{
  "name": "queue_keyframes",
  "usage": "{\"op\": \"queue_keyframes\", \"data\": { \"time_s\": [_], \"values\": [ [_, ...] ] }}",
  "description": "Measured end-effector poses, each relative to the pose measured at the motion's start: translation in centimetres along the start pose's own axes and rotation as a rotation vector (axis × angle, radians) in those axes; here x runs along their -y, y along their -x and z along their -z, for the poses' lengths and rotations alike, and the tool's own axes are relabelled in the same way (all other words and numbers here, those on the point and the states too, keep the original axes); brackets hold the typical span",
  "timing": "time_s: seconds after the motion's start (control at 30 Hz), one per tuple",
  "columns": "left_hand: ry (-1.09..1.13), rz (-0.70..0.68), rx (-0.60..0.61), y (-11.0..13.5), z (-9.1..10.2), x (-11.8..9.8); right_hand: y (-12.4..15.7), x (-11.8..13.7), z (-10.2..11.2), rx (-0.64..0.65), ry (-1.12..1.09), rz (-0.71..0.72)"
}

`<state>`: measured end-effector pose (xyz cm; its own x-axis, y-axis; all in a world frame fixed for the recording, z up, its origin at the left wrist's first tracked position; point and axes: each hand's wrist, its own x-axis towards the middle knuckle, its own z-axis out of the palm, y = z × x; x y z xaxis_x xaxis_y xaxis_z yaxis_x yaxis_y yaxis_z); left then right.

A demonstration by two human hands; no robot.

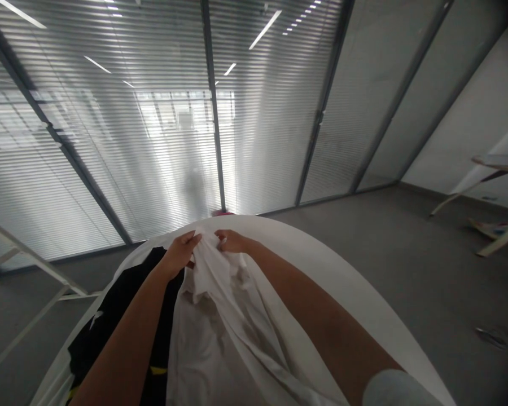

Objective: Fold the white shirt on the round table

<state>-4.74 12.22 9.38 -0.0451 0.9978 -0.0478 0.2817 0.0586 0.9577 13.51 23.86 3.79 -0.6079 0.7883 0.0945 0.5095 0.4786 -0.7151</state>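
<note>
Left hand (181, 252), right hand (232, 241) — arms outstretched, gripping white garment (211, 293).

no readable text, labels or signs

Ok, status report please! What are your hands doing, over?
Left hand and right hand both gripping white garment, bunched at its top. Black garment lies beside it on white table. Nothing blocking.

Both hands (205, 247) outstretched, pinched together
</note>
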Motion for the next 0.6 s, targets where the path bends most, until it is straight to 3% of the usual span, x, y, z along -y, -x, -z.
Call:
{"op": "queue_keyframes", "data": {
  "time_s": [0.13, 0.33, 0.6],
  "values": [
    [0.052, 0.068, -0.046, -0.9, 0.6, 1.8, -0.8, -0.9, 0.2, 0.131, -0.053, -0.049],
    [0.294, 0.065, 0.050, -0.8, 0.8, 3.3, -1.2, 0.3, -0.6, 0.173, -0.188, -0.036],
    [0.082, 0.068, -0.121, -0.7, 0.4, 4.8, -2.3, -0.7, 0.1, 0.157, -0.295, -0.030]
  ]
}}
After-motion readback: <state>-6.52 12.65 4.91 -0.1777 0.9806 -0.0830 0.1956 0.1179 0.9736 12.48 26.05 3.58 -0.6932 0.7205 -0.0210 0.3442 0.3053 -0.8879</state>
